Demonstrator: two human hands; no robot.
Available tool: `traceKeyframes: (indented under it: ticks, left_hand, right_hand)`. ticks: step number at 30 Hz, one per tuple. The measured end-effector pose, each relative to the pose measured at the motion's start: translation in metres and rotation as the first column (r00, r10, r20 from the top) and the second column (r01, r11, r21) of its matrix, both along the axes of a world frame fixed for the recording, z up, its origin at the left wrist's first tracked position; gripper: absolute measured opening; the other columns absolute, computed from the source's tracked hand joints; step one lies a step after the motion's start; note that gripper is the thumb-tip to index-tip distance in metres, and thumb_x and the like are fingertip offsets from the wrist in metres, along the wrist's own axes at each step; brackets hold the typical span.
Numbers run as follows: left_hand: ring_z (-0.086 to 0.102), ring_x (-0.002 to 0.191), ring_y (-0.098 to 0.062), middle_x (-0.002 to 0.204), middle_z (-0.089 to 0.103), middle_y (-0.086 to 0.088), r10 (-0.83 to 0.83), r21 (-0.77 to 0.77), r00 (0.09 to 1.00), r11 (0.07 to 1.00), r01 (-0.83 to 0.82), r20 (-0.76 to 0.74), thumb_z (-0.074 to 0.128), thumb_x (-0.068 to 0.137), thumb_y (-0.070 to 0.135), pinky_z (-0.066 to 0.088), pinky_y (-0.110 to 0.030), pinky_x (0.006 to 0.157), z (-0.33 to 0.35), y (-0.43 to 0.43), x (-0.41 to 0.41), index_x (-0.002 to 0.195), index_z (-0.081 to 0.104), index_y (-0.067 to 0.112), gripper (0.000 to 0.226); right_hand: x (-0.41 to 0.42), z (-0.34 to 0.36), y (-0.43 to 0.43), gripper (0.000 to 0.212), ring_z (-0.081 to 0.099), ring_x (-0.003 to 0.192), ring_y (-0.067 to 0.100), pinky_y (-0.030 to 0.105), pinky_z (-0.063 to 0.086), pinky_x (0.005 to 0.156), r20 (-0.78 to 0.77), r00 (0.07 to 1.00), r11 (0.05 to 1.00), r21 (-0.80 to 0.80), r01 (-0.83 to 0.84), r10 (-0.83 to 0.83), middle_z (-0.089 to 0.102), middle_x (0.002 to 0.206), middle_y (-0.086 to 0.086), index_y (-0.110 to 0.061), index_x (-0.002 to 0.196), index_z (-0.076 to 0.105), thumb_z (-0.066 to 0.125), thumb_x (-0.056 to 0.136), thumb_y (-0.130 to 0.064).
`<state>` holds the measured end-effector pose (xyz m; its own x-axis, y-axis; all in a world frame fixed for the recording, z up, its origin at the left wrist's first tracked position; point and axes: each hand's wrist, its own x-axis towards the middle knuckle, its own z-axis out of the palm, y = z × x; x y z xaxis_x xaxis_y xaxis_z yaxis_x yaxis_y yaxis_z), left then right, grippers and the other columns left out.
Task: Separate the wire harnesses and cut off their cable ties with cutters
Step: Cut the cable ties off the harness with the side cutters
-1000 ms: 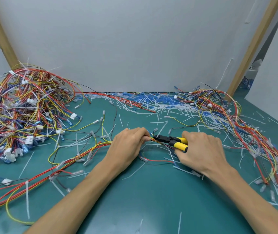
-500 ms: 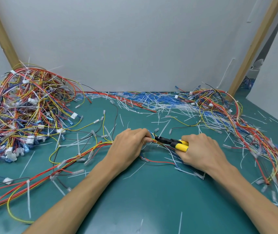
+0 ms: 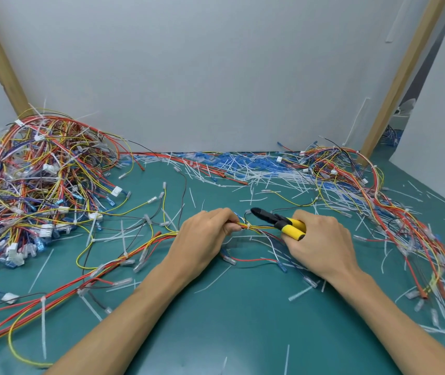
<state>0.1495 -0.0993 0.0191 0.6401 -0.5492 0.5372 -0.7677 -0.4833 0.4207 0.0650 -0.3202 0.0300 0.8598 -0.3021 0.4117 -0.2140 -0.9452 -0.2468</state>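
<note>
From the head camera, the left hand [image 3: 205, 239] is curled around a thin bundle of yellow and red wires [image 3: 260, 226], pinching it at the middle of the green table [image 3: 243, 320]. The right hand [image 3: 321, 244] grips the yellow handles of the cutters [image 3: 278, 220]. Their black head points left and lies just on the far side of the bundle, close to a white cable tie [image 3: 247, 226] wrapped around it. The bundle trails off left and toward the near left edge. A tall tangled heap of wires [image 3: 34, 185] fills the far left, and a lower heap [image 3: 351, 180] runs down the right side. Cut ties [image 3: 243, 166] litter the far edge under the white wall [image 3: 216, 77]. The barest stretch of table lies near, between the forearms.
</note>
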Motion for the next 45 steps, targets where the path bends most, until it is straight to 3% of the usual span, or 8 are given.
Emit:
traceKeyframes:
  ticks: [6, 13, 18, 22, 27, 32, 38, 45]
  left_hand:
    - [0.066, 0.088, -0.024, 0.098, 0.071, 0.002, -0.067, -0.061, 0.997, 0.996, 0.069, 0.040, 0.065, 0.096, 0.020, 0.053, -0.043, 0.077, 0.000, -0.001, -0.001, 0.104, 0.068, 0.009, 0.014]
    - [0.063, 0.087, -0.002, 0.105, 0.064, 0.014, -0.074, -0.187, 0.997, 0.980, 0.070, -0.014, 0.064, 0.095, 0.037, 0.051, -0.032, 0.085, 0.002, 0.003, -0.005, 0.120, 0.056, 0.022, 0.030]
    - [0.055, 0.115, -0.011, 0.122, 0.057, 0.009, 0.059, -0.416, 0.996, 0.909, -0.025, 0.069, 0.040, 0.104, 0.040, 0.042, -0.036, 0.100, 0.015, 0.025, -0.011, 0.127, 0.050, 0.021, 0.032]
    - [0.045, 0.118, -0.018, 0.125, 0.044, 0.003, 0.233, -0.433, 0.937, 0.895, -0.103, 0.259, 0.041, 0.103, 0.034, 0.037, -0.044, 0.100, 0.013, 0.047, -0.009, 0.123, 0.048, 0.015, 0.029]
    - [0.050, 0.103, -0.018, 0.112, 0.046, 0.003, 0.149, -0.523, 0.989, 0.842, -0.131, -0.007, 0.049, 0.093, 0.024, 0.042, -0.037, 0.091, 0.009, 0.046, -0.002, 0.116, 0.042, 0.020, 0.024]
    - [0.056, 0.111, -0.010, 0.113, 0.060, 0.010, 0.086, -0.312, 0.988, 0.942, -0.121, -0.126, 0.054, 0.089, 0.016, 0.042, -0.027, 0.098, 0.003, 0.043, -0.007, 0.118, 0.051, 0.025, 0.030]
    - [0.051, 0.124, 0.001, 0.128, 0.057, 0.026, 0.024, -0.110, 0.992, 0.993, -0.038, -0.127, 0.057, 0.095, 0.035, 0.036, -0.022, 0.106, -0.003, 0.031, -0.019, 0.136, 0.046, 0.035, 0.043]
    - [0.050, 0.119, 0.008, 0.122, 0.062, 0.027, 0.024, -0.143, 0.998, 0.989, -0.031, -0.050, 0.060, 0.098, 0.030, 0.038, -0.028, 0.104, -0.002, 0.030, -0.019, 0.131, 0.058, 0.033, 0.032]
  right_hand:
    - [-0.001, 0.002, 0.014, 0.022, 0.050, 0.062, 0.012, 0.024, 0.039, 0.056, 0.215, 0.952, 0.899, 0.337, -0.281, 0.217, 0.056, 0.063, -0.011, -0.027, 0.079, 0.060, 0.078, 0.081, -0.038]
    - [0.006, -0.006, 0.013, 0.032, 0.047, 0.060, 0.016, 0.035, 0.044, 0.060, 0.187, 0.970, 0.890, 0.401, -0.219, 0.154, 0.054, 0.058, -0.005, -0.026, 0.079, 0.058, 0.084, 0.075, -0.045]
    - [0.009, -0.009, 0.006, 0.034, 0.042, 0.056, 0.017, 0.023, 0.031, 0.050, 0.251, 0.957, 0.850, 0.464, -0.252, 0.146, 0.052, 0.058, 0.004, -0.022, 0.074, 0.057, 0.087, 0.075, -0.039]
    - [0.011, -0.010, 0.006, 0.032, 0.041, 0.053, 0.009, 0.018, 0.032, 0.048, 0.279, 0.952, 0.814, 0.519, -0.260, 0.127, 0.053, 0.055, -0.012, -0.021, 0.073, 0.059, 0.087, 0.075, -0.034]
    - [0.012, -0.008, -0.004, 0.029, 0.040, 0.059, 0.016, 0.031, 0.032, 0.059, 0.330, 0.940, 0.589, 0.744, -0.316, 0.087, 0.051, 0.059, -0.005, -0.014, 0.073, 0.060, 0.087, 0.076, -0.023]
    - [0.012, -0.003, -0.008, 0.024, 0.044, 0.057, 0.015, 0.026, 0.038, 0.056, 0.346, 0.937, 0.385, 0.858, -0.339, 0.054, 0.054, 0.060, -0.003, -0.022, 0.067, 0.064, 0.087, 0.071, -0.023]
    - [0.010, -0.002, -0.010, 0.026, 0.044, 0.057, 0.014, 0.025, 0.035, 0.056, 0.330, 0.941, 0.356, 0.873, -0.334, 0.076, 0.055, 0.062, -0.002, -0.023, 0.069, 0.064, 0.085, 0.063, -0.037]
    - [0.007, 0.001, -0.011, 0.024, 0.046, 0.054, 0.016, 0.021, 0.041, 0.051, 0.358, 0.923, 0.239, 0.892, -0.383, 0.144, 0.053, 0.064, 0.006, -0.023, 0.070, 0.064, 0.085, 0.062, -0.031]
